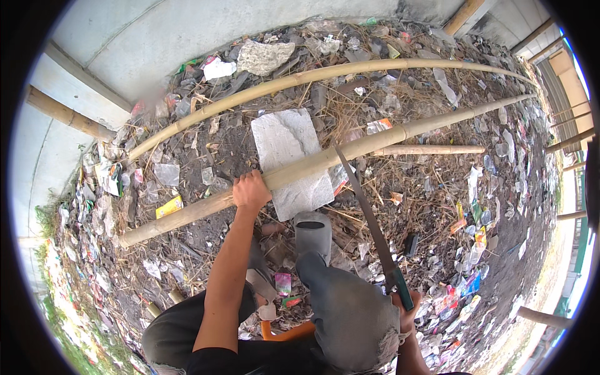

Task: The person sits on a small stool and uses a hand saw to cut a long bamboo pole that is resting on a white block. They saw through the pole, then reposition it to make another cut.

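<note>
My left hand [250, 190] is closed around a long bamboo pole [369, 144], left of a pale slab [286, 134]. The pole lies across that slab and runs from the lower left to the far right. In my right hand [407, 310] is the dark green handle of a handsaw [371, 222], low on the right beside my knee. Its long dark blade slants up and left, and its tip is at the pole just right of the slab. Whether the teeth touch the bamboo I cannot tell.
Another bamboo pole [300, 79] curves across the ground beyond. A shorter bamboo piece [431, 150] lies under the pole's right part. A rough stone chunk [265, 57] sits near the pale wall [187, 31]. Plastic scraps and dry straw litter the dirt. My boot [312, 234] stands by the slab.
</note>
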Motion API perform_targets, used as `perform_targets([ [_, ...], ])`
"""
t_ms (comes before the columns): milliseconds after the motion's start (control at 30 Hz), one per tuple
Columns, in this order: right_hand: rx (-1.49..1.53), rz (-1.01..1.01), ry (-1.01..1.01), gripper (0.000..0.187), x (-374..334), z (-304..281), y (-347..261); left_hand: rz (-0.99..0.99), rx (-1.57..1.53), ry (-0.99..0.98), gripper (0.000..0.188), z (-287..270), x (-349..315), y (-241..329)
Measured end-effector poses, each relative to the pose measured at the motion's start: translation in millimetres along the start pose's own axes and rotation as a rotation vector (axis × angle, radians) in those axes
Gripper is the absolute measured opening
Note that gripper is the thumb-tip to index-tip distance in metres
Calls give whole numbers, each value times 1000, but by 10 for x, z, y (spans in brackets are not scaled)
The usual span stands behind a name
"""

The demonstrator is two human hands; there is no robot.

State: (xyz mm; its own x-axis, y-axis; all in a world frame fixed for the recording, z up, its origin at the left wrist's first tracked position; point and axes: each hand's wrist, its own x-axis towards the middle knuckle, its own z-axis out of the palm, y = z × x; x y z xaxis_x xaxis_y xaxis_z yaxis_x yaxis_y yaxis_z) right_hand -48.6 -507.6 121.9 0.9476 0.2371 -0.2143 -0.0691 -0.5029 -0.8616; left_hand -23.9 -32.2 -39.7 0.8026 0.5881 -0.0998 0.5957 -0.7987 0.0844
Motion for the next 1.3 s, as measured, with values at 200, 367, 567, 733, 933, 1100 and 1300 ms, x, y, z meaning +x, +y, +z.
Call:
perform_targets([
  [200,-32,-131,89,29,1190,793,107,24,-35,66,25,56,4,71],
  [367,-53,-168,59,29,1615,1172,-89,-10,-72,-68,29,-131,102,91],
  [567,-24,-41,62,24,-89,0,67,-42,-37,-51,24,-70,26,39],
  [733,-12,-125,93,28,1234,848,72,64,-39,101,23,69,23,83],
  [933,-3,-129,2,25,1361,1000,-126,-46,-50,-48,23,-89,31,7],
  [1100,-106,84,-2,21,-177,-47,23,-33,-31,-65,24,-120,36,35],
  [1300,8,-82,133,33,1453,1060,30,15,-57,-27,28,-65,75,141],
])
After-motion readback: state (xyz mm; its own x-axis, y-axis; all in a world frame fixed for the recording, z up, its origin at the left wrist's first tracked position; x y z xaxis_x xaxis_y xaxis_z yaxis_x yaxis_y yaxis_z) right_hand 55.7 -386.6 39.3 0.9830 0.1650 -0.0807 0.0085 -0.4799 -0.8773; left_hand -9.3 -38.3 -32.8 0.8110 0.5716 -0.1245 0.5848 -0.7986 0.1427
